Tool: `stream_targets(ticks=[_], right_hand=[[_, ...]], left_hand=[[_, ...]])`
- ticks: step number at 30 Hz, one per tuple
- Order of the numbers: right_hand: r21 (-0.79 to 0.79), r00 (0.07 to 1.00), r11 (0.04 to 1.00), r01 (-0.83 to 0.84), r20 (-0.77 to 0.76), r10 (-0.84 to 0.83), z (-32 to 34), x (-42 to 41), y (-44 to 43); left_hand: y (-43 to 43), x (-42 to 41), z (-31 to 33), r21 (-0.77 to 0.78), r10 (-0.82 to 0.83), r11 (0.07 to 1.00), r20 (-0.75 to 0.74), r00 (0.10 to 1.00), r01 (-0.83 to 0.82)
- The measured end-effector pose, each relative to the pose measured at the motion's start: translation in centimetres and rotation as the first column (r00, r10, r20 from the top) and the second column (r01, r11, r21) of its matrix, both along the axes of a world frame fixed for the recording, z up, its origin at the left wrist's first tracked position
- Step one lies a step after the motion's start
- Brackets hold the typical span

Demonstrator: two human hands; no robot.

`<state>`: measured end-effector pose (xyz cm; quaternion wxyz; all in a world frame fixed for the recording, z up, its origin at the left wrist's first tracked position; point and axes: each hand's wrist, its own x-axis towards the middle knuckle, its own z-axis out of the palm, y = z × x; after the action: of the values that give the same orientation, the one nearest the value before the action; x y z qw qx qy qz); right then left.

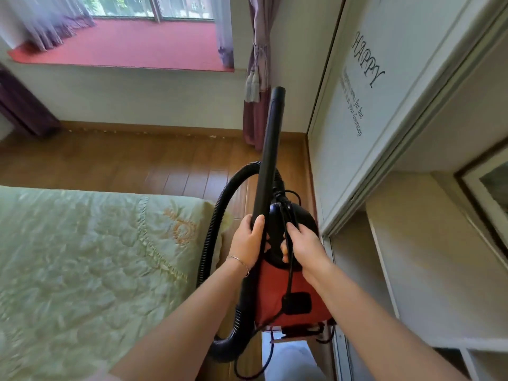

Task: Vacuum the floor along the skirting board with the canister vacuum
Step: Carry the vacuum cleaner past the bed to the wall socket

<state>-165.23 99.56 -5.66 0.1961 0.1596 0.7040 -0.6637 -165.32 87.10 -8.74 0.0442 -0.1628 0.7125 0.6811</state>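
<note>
A red and black canister vacuum (291,295) hangs in front of me, lifted off the floor. My right hand (305,243) grips its black top handle together with the power cord (288,259). My left hand (248,240) is closed around the lower end of the black wand (270,149), which points up and away toward the far wall. The ribbed black hose (217,224) loops from the wand down the left side to the canister's base. A wooden skirting board (154,127) runs along the far wall under the window sill.
A bed with a pale green quilt (82,265) fills the left. White wardrobe doors with lettering (365,111) and open shelves (428,270) stand on the right. A narrow strip of wooden floor (170,163) lies between them. A purple tied curtain (257,78) hangs in the far corner.
</note>
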Motion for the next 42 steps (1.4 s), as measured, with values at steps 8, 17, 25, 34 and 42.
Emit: stream_targets(ticks=[8, 17, 25, 34, 42], right_hand=[[0.013, 0.996, 0.996, -0.087, -0.002, 0.087, -0.1, -13.8, 0.2], [0.03, 0.977, 0.978, -0.207, -0.041, 0.208, 0.6, -26.7, -2.4], [0.067, 0.954, 0.952, -0.298, -0.011, 0.3, -1.1, -38.9, -9.3], [0.058, 0.894, 0.895, -0.442, -0.049, 0.445, 0.4, -52.8, -20.5], [0.025, 0.828, 0.83, -0.558, -0.052, 0.558, 0.0, -61.4, -29.5]], left_hand=[[0.5, -12.9, 0.7, -0.053, 0.093, 0.994, 0.029, 0.995, -0.091], [-2.0, -24.1, 1.5, -0.023, 0.202, 0.979, -0.017, 0.979, -0.203], [-8.7, -35.0, -0.3, 0.013, 0.289, 0.957, -0.006, 0.957, -0.289], [-19.6, -47.5, 0.8, 0.027, 0.403, 0.915, -0.004, 0.915, -0.403], [-27.7, -54.3, 0.9, 0.018, 0.538, 0.843, -0.006, 0.843, -0.538]])
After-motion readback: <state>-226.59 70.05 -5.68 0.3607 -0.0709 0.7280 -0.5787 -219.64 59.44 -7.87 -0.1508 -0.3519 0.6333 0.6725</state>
